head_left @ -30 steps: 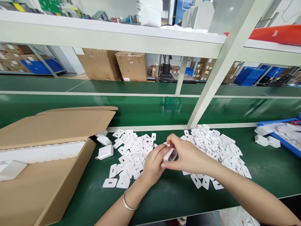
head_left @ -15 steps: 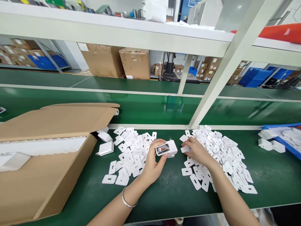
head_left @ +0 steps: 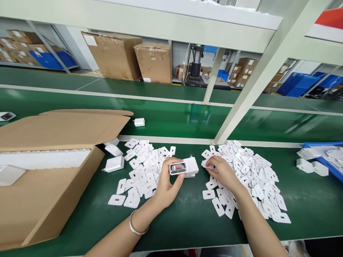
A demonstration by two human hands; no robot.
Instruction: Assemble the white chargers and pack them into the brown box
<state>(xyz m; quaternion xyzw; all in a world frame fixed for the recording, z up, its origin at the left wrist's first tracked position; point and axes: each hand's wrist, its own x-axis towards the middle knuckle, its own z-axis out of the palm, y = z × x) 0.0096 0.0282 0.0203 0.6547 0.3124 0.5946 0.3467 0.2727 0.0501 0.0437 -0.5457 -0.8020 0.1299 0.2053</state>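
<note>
My left hand (head_left: 168,184) is closed around a white charger (head_left: 190,166). Its open end faces me and shows metal and an orange part inside; another white piece shows just beneath it, mostly hidden. On the right, my right hand (head_left: 221,173) pinches a small white cover plate (head_left: 205,163) at the left edge of a heap of cover plates (head_left: 250,171), each with a slot. A second heap of such plates (head_left: 146,167) lies left of my left hand. Several white chargers (head_left: 114,164) with prongs rest beside the cardboard box.
An open cardboard box (head_left: 66,200) stands at the left. A green belt (head_left: 171,116) runs behind the bench, with a charger (head_left: 139,122) on it. A slanted pale post (head_left: 241,96) rises behind the right heap. A blue tray (head_left: 336,174) with white parts sits far right.
The view has tilted down slightly and shifted. A charger on the belt has come out from behind the box flap. My right hand stays at the heap's edge, fingers on a plate.
</note>
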